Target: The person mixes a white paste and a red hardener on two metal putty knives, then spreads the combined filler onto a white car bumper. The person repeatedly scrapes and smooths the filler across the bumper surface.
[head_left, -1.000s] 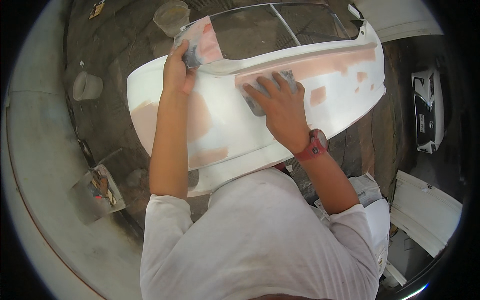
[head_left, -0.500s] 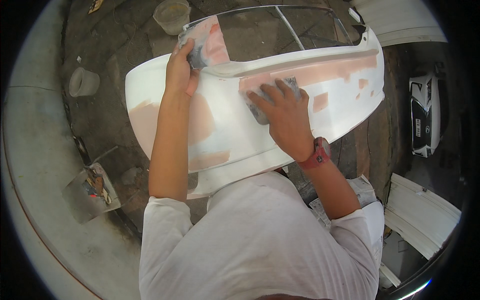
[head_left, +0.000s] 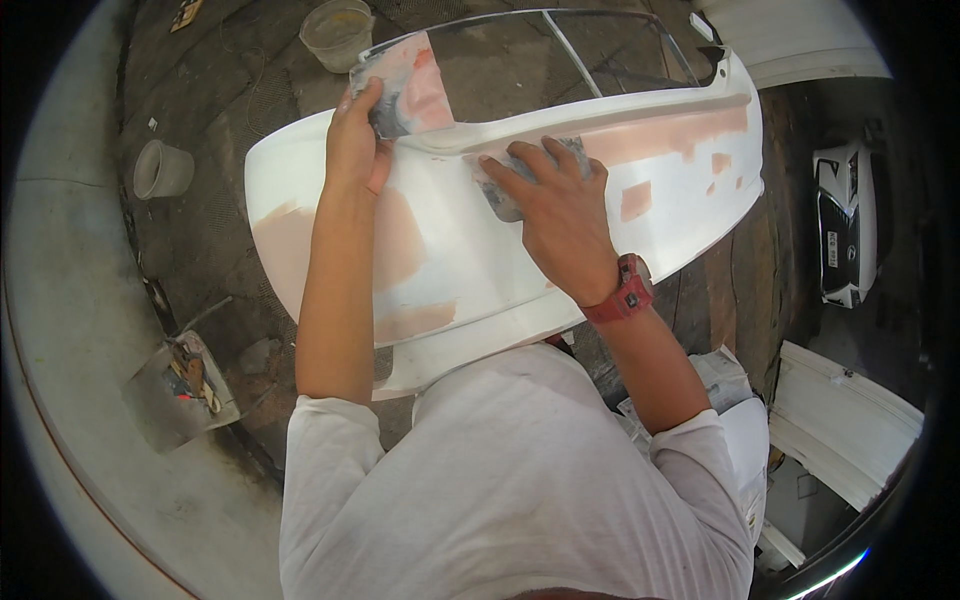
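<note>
In front of me lies a white car door with pinkish putty patches and a bare window frame on its far side. My left hand grips the edge of a flat putty board, smeared pink and grey, above the door's far edge. My right hand has its fingers spread over a grey, putty-smeared spreader. That spreader is pressed against the door at the left end of a long pink strip. My palm hides part of it.
Two pale buckets, one beyond the door and one to its left, stand on the dark floor. A tool box sits at the lower left. To the right are a car bumper and a white panel.
My right hand has slid the spreader a little away from me and to the left over the door. My left hand keeps holding the board in about the same place.
</note>
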{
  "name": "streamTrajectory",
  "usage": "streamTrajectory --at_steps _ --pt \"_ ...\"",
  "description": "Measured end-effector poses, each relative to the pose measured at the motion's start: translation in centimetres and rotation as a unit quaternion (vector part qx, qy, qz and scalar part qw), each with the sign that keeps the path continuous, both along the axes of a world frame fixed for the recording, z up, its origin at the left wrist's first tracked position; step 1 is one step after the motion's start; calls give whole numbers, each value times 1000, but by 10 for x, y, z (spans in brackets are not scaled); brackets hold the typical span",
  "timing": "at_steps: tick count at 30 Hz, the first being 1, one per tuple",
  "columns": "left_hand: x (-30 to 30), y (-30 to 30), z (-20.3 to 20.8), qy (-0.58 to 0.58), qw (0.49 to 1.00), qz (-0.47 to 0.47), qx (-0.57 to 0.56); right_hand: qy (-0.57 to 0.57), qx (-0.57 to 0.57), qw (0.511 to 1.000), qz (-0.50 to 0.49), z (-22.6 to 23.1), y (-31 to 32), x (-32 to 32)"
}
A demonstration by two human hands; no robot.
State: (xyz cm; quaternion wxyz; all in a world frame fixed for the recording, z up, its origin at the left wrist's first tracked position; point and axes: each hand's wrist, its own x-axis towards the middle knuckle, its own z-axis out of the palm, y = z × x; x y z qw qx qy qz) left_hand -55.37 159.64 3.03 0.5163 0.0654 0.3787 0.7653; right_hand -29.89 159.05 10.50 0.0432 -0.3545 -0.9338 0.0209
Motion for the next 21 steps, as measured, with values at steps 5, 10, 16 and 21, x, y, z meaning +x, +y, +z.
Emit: streamTrajectory --at_steps 5,10,16,21 --pt "-3 1 -7 7 1000 -4 0 -4 -5 1000 -7 -3 -5 0" --pt "-5 2 -10 4 1000 0 3 -28 -36 999 18 7 -17 15" --pt "-3 1 -6 10 1000 -13 1 -18 -24 999 -18 21 8 27" --pt "-3 2 -6 0 1000 6 0 7 20 1000 11 7 15 18"
